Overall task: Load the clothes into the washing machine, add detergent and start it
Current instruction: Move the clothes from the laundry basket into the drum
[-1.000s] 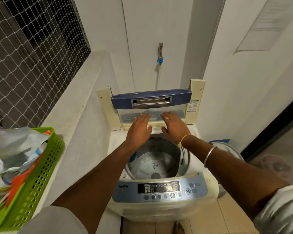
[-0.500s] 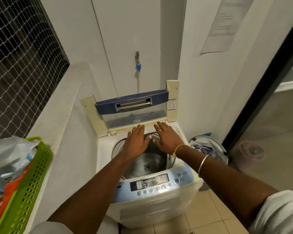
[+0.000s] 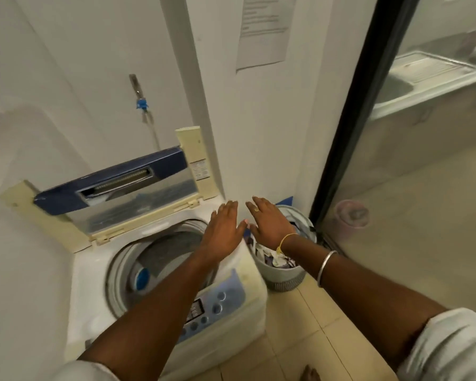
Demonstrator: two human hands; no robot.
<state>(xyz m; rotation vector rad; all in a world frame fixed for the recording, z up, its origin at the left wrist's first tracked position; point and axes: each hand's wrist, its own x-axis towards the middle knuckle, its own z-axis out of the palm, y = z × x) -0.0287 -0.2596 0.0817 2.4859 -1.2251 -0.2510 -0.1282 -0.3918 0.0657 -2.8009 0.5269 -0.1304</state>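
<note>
The top-loading washing machine (image 3: 94, 273) stands at the lower left with its blue lid (image 3: 113, 182) folded up at the back, and the steel drum (image 3: 160, 257) looks empty. A grey laundry basket (image 3: 286, 279) full of clothes (image 3: 272, 259) sits on the floor just right of the machine. My left hand (image 3: 223, 229) hovers flat over the machine's right rim, fingers straight, holding nothing. My right hand (image 3: 267, 224) is stretched out above the basket, fingers straight and also empty. The control panel (image 3: 217, 303) is at the machine's front.
A water tap with a blue fitting (image 3: 142, 103) is on the wall behind the machine. A glass door with a black frame (image 3: 344, 119) stands to the right, a pink bin (image 3: 351, 215) behind it. A white ledge (image 3: 17, 160) runs along the left. Tiled floor lies below the basket.
Both hands have moved from the lid and drum opening rightward toward the laundry basket. My view has swung right, so the green basket on the ledge is out of sight.
</note>
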